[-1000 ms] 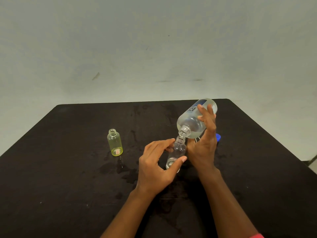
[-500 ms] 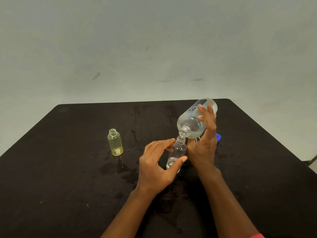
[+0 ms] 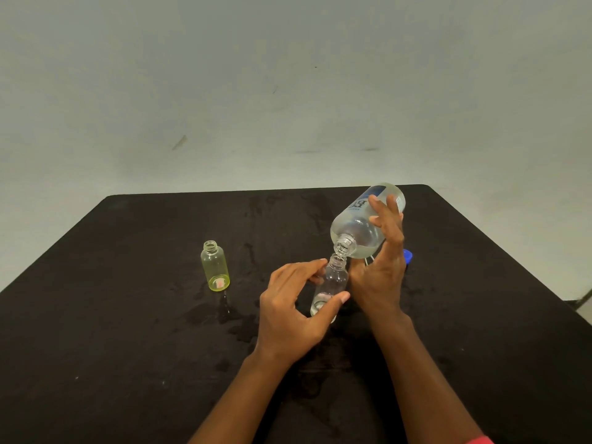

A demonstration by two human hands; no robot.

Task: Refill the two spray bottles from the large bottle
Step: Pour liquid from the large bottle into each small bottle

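On my feed the right hand (image 3: 381, 277) is raised near the table's centre, its fingers wrapped round the large bottle (image 3: 358, 229), which is tipped neck-down so that its mouth meets the open neck of the clear spray bottle (image 3: 333, 280). The left hand (image 3: 294, 312) pinches that small bottle between thumb and fingers on the black table (image 3: 128, 315). The yellow spray bottle (image 3: 215, 267) stands uncapped, well apart to the left.
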